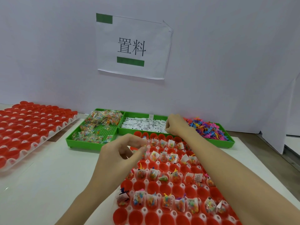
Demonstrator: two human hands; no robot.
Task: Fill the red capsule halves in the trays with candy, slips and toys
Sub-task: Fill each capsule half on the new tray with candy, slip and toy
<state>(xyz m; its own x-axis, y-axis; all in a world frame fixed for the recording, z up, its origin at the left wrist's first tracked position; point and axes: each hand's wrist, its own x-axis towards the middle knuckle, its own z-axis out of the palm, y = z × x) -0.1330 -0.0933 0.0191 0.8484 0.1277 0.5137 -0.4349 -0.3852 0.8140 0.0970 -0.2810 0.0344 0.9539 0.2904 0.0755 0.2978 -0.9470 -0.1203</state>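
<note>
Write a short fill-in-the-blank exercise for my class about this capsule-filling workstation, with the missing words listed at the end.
1. The right hand reaches into the bin of white ____.
2. The candy packets lie in a ____ bin.
3. The toys fill the bin farthest to the ____.
4. The tray of capsule halves holding no fillings sits on the ____.

Missing words: slips; green; right; left

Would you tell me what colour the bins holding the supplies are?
Bright green plastic supply bins, clearest in the head view.
</note>
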